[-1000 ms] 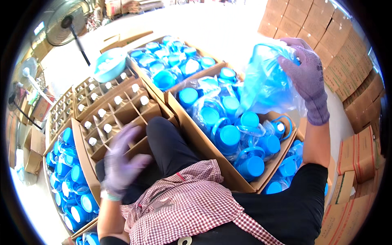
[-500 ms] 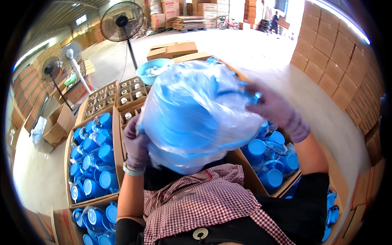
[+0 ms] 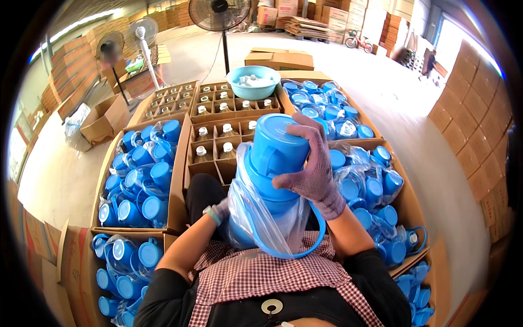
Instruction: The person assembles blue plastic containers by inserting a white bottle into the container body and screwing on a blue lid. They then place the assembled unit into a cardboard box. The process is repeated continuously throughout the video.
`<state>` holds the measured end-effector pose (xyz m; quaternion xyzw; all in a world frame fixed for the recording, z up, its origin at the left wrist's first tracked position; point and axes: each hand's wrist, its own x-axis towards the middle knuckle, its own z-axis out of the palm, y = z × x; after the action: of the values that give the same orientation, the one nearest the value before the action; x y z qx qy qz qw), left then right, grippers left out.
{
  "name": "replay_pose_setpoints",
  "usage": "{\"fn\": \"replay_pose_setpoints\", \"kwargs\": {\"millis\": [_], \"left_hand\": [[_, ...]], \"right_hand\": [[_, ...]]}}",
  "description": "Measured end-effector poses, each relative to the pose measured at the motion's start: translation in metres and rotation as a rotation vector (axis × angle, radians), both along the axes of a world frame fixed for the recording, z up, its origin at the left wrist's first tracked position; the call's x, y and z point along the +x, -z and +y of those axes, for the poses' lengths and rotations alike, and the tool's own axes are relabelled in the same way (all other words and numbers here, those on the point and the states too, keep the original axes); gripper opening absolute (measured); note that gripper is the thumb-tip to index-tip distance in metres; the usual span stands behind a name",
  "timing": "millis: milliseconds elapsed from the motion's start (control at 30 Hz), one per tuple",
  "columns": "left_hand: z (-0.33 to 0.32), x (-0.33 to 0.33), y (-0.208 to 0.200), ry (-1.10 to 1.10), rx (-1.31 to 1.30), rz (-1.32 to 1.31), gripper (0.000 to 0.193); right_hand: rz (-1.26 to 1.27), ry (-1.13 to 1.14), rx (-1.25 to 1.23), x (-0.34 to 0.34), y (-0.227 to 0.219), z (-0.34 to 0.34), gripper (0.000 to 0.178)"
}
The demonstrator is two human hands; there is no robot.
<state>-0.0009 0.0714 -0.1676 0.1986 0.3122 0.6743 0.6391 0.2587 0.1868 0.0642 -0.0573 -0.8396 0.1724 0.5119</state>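
A large blue plastic jug [image 3: 275, 210] stands upright at my lap, partly wrapped in a clear plastic bag [image 3: 239, 201]. A blue cup [image 3: 280, 136] sits upside down on its top, its side handle facing me. My right hand [image 3: 316, 169], in a purple-grey knit glove, is closed round the right side of this cup, thumb in front and fingers behind. A blue loop handle [image 3: 321, 229] hangs low at the jug's right. My left hand [image 3: 219, 210], gloved too, is at the jug's lower left; the bag and jug hide its fingers.
Cartons of bagged blue cups stand at left [image 3: 133, 210] and right [image 3: 376, 191]. Ahead, divided cartons [image 3: 215, 122] hold white-capped glass bottles. A light-blue basin [image 3: 253, 90] of white pieces rests on them. Behind stand fans [image 3: 220, 8]; stacked boxes [image 3: 468, 103] line the right.
The bag has slid down, baring the jug's upper part and cup. My right hand has come in from the right to grip the cup; my left hand has moved lower. The view has shifted.
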Motion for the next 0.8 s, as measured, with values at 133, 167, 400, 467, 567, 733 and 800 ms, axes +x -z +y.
{"fn": "replay_pose_setpoints", "kwargs": {"millis": [133, 167, 400, 467, 567, 733, 800], "left_hand": [[-0.067, 0.007, -0.002, 0.161, -0.112, 0.214, 0.064], [-0.08, 0.003, -0.022, 0.254, -0.196, 0.433, 0.066], [-0.032, 0.02, -0.222, -0.554, 0.325, 1.481, 0.097], [0.011, 0.033, -0.193, -0.434, 0.443, 1.459, 0.119], [0.034, 0.059, -0.195, -0.143, 0.38, 1.269, 0.127], [0.053, 0.073, -0.18, -0.097, 0.263, 1.333, 0.118], [0.055, 0.07, -0.176, -0.099, 0.272, 1.199, 0.121]], "right_hand": [[-0.008, 0.139, 0.063, -0.003, -0.01, -0.001, 0.104], [-0.01, 0.214, 0.093, -0.001, -0.014, -0.002, 0.102], [-0.014, 0.369, 0.042, -0.034, -0.009, 0.006, 0.064], [-0.056, 0.343, 0.044, -0.041, -0.016, 0.003, 0.063], [-0.146, 0.363, -0.02, -0.031, -0.013, 0.009, 0.064], [-0.159, 0.431, -0.033, -0.015, -0.01, 0.017, 0.05], [-0.073, 0.269, -0.051, -0.005, 0.003, 0.045, 0.048]]}}
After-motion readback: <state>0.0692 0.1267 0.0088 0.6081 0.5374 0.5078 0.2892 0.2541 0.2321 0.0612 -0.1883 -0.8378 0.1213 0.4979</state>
